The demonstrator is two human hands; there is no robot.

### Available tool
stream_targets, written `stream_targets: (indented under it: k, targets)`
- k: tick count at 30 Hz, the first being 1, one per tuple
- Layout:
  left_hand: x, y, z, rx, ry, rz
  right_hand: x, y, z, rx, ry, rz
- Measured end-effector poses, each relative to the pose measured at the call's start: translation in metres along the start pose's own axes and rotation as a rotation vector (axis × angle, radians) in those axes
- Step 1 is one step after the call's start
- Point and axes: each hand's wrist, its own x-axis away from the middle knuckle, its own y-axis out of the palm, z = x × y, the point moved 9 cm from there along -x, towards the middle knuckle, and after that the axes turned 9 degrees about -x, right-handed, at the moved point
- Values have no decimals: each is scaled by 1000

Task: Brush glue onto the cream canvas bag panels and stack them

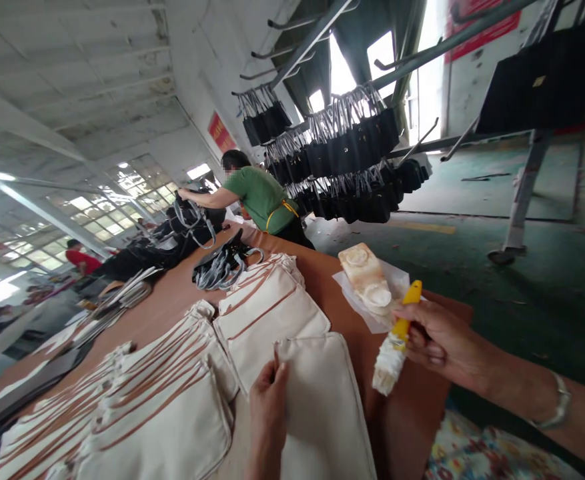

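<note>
My right hand (429,337) grips a brush with a yellow handle (409,310); its bristles (386,379) point down and are coated in white paste. With my left hand (268,410) I pinch the top left corner of a cream bag panel (317,400), which lies flat at the table's near edge. The brush is held to the right of this panel, apart from it. Behind the brush, a paste-smeared block or container (365,272) rests on a white sheet (345,291); its kind is unclear.
Stacks of cream pieces with brown strips (162,413) cover the brown table (342,267) to the left. Dark straps (227,263) lie farther back. A person in green (265,197) leans over the far end. Racks hold black bags (352,147); a wheeled stand (519,200) is at right.
</note>
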Motion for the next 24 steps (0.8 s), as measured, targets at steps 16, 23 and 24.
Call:
stream_targets:
  k: [16, 23, 24]
  targets:
    - [90, 60, 97, 275, 228, -507, 5, 76, -72, 745, -574, -196]
    - [94, 68, 102, 229, 277, -556, 19, 82, -76, 773, -555, -258]
    - [97, 69, 106, 199, 316, -562, 20, 84, -74, 796, -564, -275]
